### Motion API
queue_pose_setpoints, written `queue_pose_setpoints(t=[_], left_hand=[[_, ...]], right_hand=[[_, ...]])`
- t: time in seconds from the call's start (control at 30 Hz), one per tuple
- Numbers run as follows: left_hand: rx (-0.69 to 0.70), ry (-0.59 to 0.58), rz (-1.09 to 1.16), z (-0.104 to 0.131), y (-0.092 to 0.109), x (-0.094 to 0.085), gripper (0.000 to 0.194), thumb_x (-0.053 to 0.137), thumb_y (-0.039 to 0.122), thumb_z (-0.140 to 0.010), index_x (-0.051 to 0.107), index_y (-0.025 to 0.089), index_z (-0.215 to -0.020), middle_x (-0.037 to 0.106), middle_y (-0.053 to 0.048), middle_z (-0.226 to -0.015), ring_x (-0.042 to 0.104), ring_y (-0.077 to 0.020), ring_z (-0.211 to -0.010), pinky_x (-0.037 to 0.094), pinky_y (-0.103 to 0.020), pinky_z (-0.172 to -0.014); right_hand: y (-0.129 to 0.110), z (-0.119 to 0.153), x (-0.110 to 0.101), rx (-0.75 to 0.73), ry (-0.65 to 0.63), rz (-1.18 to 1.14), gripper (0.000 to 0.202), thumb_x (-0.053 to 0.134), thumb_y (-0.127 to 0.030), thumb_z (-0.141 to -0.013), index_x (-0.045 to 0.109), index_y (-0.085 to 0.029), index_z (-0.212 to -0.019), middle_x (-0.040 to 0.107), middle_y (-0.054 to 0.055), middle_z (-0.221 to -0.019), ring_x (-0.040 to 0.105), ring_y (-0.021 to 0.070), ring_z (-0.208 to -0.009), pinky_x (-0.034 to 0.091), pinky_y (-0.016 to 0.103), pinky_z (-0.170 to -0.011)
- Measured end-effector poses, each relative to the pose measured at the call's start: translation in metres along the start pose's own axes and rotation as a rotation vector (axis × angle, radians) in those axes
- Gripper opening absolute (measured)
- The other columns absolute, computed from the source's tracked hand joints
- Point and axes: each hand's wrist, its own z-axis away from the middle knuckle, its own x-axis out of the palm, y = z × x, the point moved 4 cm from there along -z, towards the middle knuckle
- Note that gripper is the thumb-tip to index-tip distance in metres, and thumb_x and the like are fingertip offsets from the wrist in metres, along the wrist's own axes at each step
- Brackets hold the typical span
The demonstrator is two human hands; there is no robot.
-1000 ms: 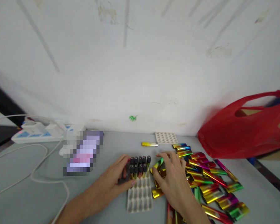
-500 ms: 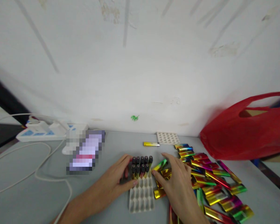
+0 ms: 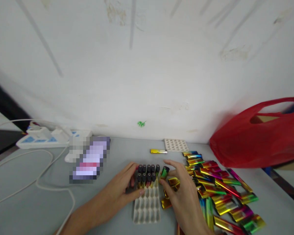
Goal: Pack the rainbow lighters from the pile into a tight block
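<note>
A white compartment tray (image 3: 147, 212) lies in front of me. Two rows of lighters (image 3: 148, 173) stand in its far part with their black ends up. My left hand (image 3: 128, 182) is closed about the tray's left side, its thumb on the near edge of the rows and its fingers against the lighters. To the right of the rows, my right hand (image 3: 181, 186) pinches a green lighter (image 3: 165, 173) between thumb and fingers. That lighter is tilted, black end up, beside the last standing one.
A pile of shiny coloured lighters (image 3: 225, 205) spreads to the right. Behind are a yellow lighter (image 3: 158, 151) and a second white tray (image 3: 176, 145) by the wall. A red bag (image 3: 254, 140) stands far right. A phone (image 3: 90, 160), white cables and a power strip (image 3: 44, 138) are left.
My right hand has moved slightly left and raised the green lighter from the pile, turning it more upright beside the rows. My left hand stays in place while the tray shifts slightly left.
</note>
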Motion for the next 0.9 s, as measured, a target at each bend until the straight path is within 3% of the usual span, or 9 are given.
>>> queue_pose_setpoints(t=[0.13, 0.23, 0.33, 0.4, 0.47, 0.57, 0.67, 0.8, 0.9], left_hand=[[0.005, -0.014, -0.008, 0.001, -0.002, 0.000, 0.028, 0.077, 0.035, -0.099, 0.063, 0.025, -0.122, 0.069, -0.006, -0.121, 0.065, -0.0300, -0.110, 0.053, -0.037, -0.089], [0.011, -0.003, -0.012, 0.001, -0.003, 0.000, 0.038, 0.078, 0.033, -0.098, 0.061, 0.026, -0.131, 0.069, -0.007, -0.128, 0.064, -0.0310, -0.115, 0.053, -0.036, -0.090], [0.014, -0.014, -0.009, 0.001, -0.002, -0.001, 0.040, 0.078, 0.034, -0.098, 0.061, 0.026, -0.134, 0.069, -0.007, -0.128, 0.064, -0.0319, -0.118, 0.053, -0.037, -0.093], [0.019, -0.015, -0.010, 0.001, -0.001, -0.001, 0.038, 0.077, 0.036, -0.099, 0.062, 0.026, -0.133, 0.070, -0.007, -0.127, 0.064, -0.0316, -0.118, 0.053, -0.037, -0.094], [0.019, -0.013, -0.010, 0.001, -0.001, -0.001, 0.039, 0.076, 0.036, -0.100, 0.061, 0.026, -0.134, 0.070, -0.007, -0.127, 0.065, -0.0314, -0.118, 0.053, -0.037, -0.094], [0.007, -0.020, -0.004, 0.001, -0.001, 0.000, 0.039, 0.076, 0.036, -0.099, 0.061, 0.026, -0.134, 0.070, -0.007, -0.127, 0.064, -0.0311, -0.117, 0.053, -0.038, -0.094], [0.002, -0.014, -0.003, 0.000, 0.000, 0.000, 0.038, 0.076, 0.036, -0.099, 0.062, 0.026, -0.133, 0.070, -0.007, -0.124, 0.064, -0.0308, -0.115, 0.054, -0.039, -0.096], [-0.001, -0.017, -0.008, 0.000, 0.002, 0.000, 0.037, 0.074, 0.039, -0.100, 0.063, 0.026, -0.133, 0.069, -0.007, -0.123, 0.063, -0.0317, -0.116, 0.055, -0.041, -0.098], [0.001, -0.015, -0.017, -0.001, 0.001, 0.000, 0.037, 0.075, 0.038, -0.099, 0.063, 0.026, -0.131, 0.069, -0.007, -0.121, 0.064, -0.0316, -0.114, 0.055, -0.041, -0.098]], right_hand=[[0.006, 0.002, 0.000, 0.137, -0.041, -0.135, 0.045, 0.072, -0.032, -0.100, 0.067, -0.031, -0.144, 0.081, 0.006, -0.119, 0.076, 0.0313, -0.112, 0.058, 0.047, -0.101], [0.002, 0.001, -0.005, 0.187, -0.009, -0.323, 0.037, 0.072, -0.044, -0.103, 0.072, -0.030, -0.137, 0.079, 0.007, -0.123, 0.074, 0.0298, -0.117, 0.055, 0.045, -0.106], [-0.001, 0.000, -0.008, 0.282, 0.031, -0.521, 0.040, 0.075, -0.055, -0.100, 0.070, -0.028, -0.129, 0.076, 0.004, -0.103, 0.072, 0.0221, -0.087, 0.059, 0.034, -0.078], [-0.001, 0.000, -0.006, 0.390, 0.018, -0.680, 0.049, 0.080, -0.061, -0.094, 0.065, -0.029, -0.129, 0.070, -0.001, -0.088, 0.055, 0.0143, -0.058, 0.046, 0.025, -0.050], [0.000, 0.001, -0.001, 0.508, -0.017, -0.855, 0.056, 0.085, -0.064, -0.088, 0.064, -0.028, -0.125, 0.061, -0.005, -0.076, 0.036, 0.0099, -0.049, 0.028, 0.020, -0.041], [0.000, 0.000, 0.006, 0.616, -0.122, -1.054, 0.057, 0.084, -0.075, -0.081, 0.069, -0.022, -0.098, 0.041, -0.008, -0.064, 0.024, 0.0097, -0.052, 0.021, 0.020, -0.044], [-0.005, 0.000, 0.009, 0.608, -0.250, -1.143, 0.065, 0.078, -0.082, -0.083, 0.058, -0.021, -0.071, 0.034, -0.007, -0.064, 0.023, 0.0107, -0.056, 0.023, 0.022, -0.047], [-0.012, 0.003, 0.010, 0.619, -0.302, -1.220, 0.061, 0.077, -0.079, -0.087, 0.058, -0.023, -0.078, 0.033, -0.007, -0.066, 0.021, 0.0118, -0.057, 0.021, 0.021, -0.047], [-0.015, 0.002, 0.012, 0.578, -0.298, -1.305, 0.052, 0.077, -0.074, -0.091, 0.060, -0.025, -0.089, 0.043, -0.005, -0.073, 0.030, 0.0133, -0.059, 0.025, 0.021, -0.046]])
